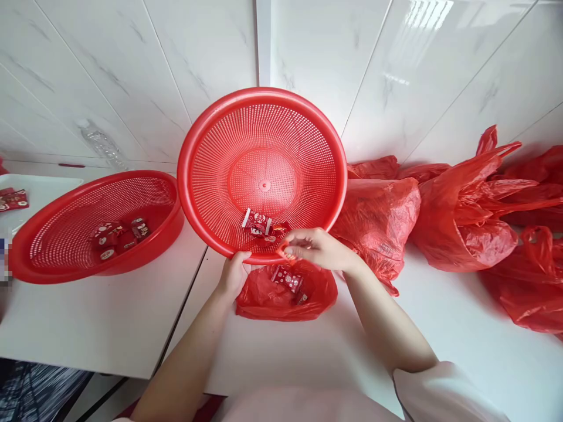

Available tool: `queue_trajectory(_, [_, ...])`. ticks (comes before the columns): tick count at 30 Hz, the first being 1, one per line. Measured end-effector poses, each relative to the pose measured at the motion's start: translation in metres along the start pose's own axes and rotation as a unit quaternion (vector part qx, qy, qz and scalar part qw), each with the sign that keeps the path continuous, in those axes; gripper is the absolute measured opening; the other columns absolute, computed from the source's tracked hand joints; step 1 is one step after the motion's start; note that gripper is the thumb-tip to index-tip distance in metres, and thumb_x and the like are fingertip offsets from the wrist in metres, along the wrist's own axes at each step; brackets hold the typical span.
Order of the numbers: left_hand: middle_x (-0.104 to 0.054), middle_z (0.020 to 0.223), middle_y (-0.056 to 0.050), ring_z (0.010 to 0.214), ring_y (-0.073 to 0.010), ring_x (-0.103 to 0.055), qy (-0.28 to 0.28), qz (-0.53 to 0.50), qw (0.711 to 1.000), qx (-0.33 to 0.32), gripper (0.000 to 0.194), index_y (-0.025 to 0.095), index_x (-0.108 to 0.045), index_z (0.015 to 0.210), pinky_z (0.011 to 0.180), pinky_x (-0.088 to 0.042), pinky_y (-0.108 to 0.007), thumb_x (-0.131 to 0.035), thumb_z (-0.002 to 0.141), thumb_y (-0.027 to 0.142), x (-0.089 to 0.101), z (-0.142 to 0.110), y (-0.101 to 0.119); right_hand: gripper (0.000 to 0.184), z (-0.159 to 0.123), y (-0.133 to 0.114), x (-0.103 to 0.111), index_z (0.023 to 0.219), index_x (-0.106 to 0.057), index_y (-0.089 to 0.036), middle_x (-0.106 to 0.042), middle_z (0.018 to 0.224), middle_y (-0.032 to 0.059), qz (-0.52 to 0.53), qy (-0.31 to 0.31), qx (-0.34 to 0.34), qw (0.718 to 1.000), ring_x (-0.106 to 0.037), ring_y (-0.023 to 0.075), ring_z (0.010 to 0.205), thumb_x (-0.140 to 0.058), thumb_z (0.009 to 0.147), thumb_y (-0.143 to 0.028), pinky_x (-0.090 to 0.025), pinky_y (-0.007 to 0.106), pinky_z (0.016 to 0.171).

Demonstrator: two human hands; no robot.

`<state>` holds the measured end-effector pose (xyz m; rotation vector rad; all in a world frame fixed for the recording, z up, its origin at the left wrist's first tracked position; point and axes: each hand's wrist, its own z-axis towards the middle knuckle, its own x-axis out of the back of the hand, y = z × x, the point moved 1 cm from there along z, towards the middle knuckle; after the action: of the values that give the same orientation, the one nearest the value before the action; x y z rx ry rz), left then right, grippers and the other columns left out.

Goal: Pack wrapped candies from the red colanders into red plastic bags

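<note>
A large red perforated plastic basket (264, 126) is tipped toward me, with a few small red-and-white wrapped packets (257, 223) at its lower edge. My left hand (234, 276) grips the lower rim, thumb on top and fingers mostly hidden underneath. At the lower right of the rim, my right hand (314, 248) has its fingers pinched together; a bit of red shows at the fingertips, too small to name. Just below the rim lies an open red plastic bag (264, 293), holding a dotted red packet (288, 279) and another small piece.
To the left, a second red basket (105, 271) holds several packets. Filled red plastic bags (378, 217) line the right side along the tiled wall (316, 53). A clear bottle (103, 143), a white tray (48, 180) and part of another person (39, 390) are at the left.
</note>
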<state>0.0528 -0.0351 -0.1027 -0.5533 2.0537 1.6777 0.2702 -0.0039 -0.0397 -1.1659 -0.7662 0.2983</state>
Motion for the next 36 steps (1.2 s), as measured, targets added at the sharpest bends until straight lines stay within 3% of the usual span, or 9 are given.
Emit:
queue_trajectory(2, [-0.071,0.112,-0.013,0.112,-0.0341,-0.063,-0.01,0.001,1.0,0.009,0.036,0.012,-0.066,0.108,0.092,-0.053,-0.049,-0.06,0.074,0.022,-0.001,-0.001,0.001,0.027,-0.001,-0.006,-0.003,0.102,-0.068,-0.02,-0.071,0.087,0.0016,-0.062,-0.023,0.013,0.998,-0.065,0.0134,0.077,-0.05,0.096,-0.04,-0.053,0.028,0.074])
queue_trajectory(7, [-0.071,0.11,-0.01,0.112,-0.0332,-0.063,-0.026,0.023,0.999,0.007,0.041,0.015,-0.066,0.115,0.091,-0.053,-0.048,-0.062,0.074,0.021,-0.002,-0.005,0.0,0.032,0.005,0.011,-0.01,0.125,-0.057,-0.019,-0.065,0.119,0.0096,-0.232,0.107,0.006,0.967,-0.062,0.0201,0.109,-0.049,0.096,-0.031,-0.048,0.037,0.096])
queue_trajectory(10, [-0.073,0.103,-0.009,0.11,-0.0338,-0.064,-0.024,0.037,0.999,0.023,0.039,0.016,-0.068,0.111,0.091,-0.053,-0.046,-0.064,0.073,0.021,-0.002,-0.008,-0.004,0.046,0.008,0.03,-0.016,0.138,-0.045,-0.017,-0.062,0.124,0.0145,-0.341,0.085,-0.052,0.935,-0.058,0.0243,0.117,-0.049,0.093,-0.019,-0.045,0.042,0.099])
queue_trajectory(13, [-0.074,0.101,-0.009,0.109,-0.0334,-0.064,-0.029,0.048,0.998,0.037,0.029,0.017,-0.071,0.103,0.091,-0.053,-0.044,-0.064,0.075,0.022,-0.003,-0.009,-0.009,0.04,0.01,0.041,-0.015,0.131,-0.052,-0.018,-0.063,0.119,0.0138,-0.391,0.061,-0.102,0.913,-0.06,0.024,0.112,-0.048,0.091,-0.017,-0.046,0.038,0.095])
queue_trajectory(16, [-0.073,0.102,-0.009,0.109,-0.033,-0.064,-0.035,0.042,0.997,0.046,0.024,0.017,-0.071,0.098,0.09,-0.054,-0.044,-0.062,0.077,0.025,-0.003,-0.008,-0.012,0.029,0.008,0.041,-0.005,0.119,-0.058,-0.016,-0.065,0.107,0.0127,-0.387,0.076,-0.133,0.909,-0.063,0.0219,0.099,-0.051,0.09,-0.02,-0.047,0.032,0.086])
queue_trajectory(21, [-0.072,0.108,-0.008,0.109,-0.0311,-0.064,-0.034,0.047,0.998,0.024,0.038,0.016,-0.066,0.113,0.088,-0.054,-0.044,-0.061,0.076,0.024,-0.001,-0.004,-0.009,0.032,-0.002,0.031,0.02,0.111,-0.059,-0.014,-0.067,0.092,0.0082,-0.32,0.085,-0.125,0.935,-0.061,0.0163,0.076,-0.062,0.079,-0.019,-0.046,0.025,0.07])
queue_trajectory(30, [-0.071,0.109,-0.009,0.108,-0.0308,-0.065,0.002,0.056,0.998,-0.021,0.041,0.015,-0.062,0.117,0.088,-0.055,-0.045,-0.064,0.076,0.019,0.004,0.0,-0.008,0.018,-0.007,0.02,0.02,0.097,-0.067,-0.016,-0.068,0.089,0.0068,-0.328,0.006,-0.071,0.942,-0.061,0.0174,0.082,-0.061,0.08,-0.017,-0.045,0.027,0.074])
queue_trajectory(33, [-0.071,0.111,-0.01,0.11,-0.0311,-0.064,0.002,0.049,0.998,-0.026,0.038,0.015,-0.063,0.114,0.089,-0.055,-0.046,-0.063,0.077,0.02,0.006,0.003,-0.008,0.021,-0.012,0.006,0.023,0.103,-0.067,-0.018,-0.069,0.092,0.0048,-0.273,-0.024,-0.049,0.961,-0.062,0.0159,0.081,-0.062,0.083,-0.021,-0.047,0.026,0.074])
queue_trajectory(36, [-0.07,0.113,-0.011,0.111,-0.0323,-0.064,-0.007,0.035,0.999,-0.013,0.037,0.014,-0.065,0.113,0.089,-0.055,-0.047,-0.062,0.077,0.021,0.005,0.002,-0.007,0.029,-0.013,-0.006,0.019,0.114,-0.066,-0.021,-0.069,0.105,0.0047,-0.204,-0.058,0.001,0.977,-0.065,0.0172,0.092,-0.063,0.087,-0.031,-0.049,0.029,0.082])
